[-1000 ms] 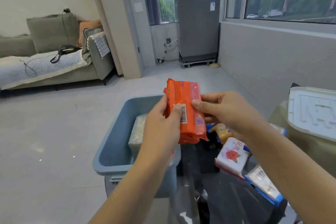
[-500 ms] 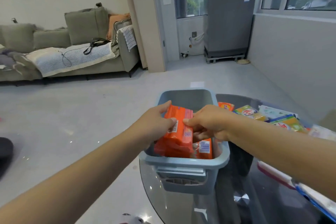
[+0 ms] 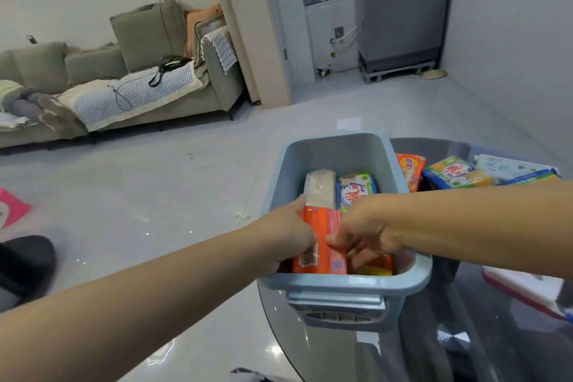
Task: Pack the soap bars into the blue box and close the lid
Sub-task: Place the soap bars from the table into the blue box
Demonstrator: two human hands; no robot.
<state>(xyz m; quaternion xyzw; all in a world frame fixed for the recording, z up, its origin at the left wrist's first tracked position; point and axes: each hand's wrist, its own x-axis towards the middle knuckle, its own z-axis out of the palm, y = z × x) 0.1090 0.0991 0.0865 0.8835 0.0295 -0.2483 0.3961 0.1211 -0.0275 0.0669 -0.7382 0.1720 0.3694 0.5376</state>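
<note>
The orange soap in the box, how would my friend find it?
Look in the blue box on the glass table. Both hands, left hand and right hand, pinch the orange soap at the near end. It stands upright, bright orange, unlike the pale bar behind.

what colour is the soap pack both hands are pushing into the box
Orange, with a white barcode label; the soap pack shows best in the head view, inside the blue box.
</note>
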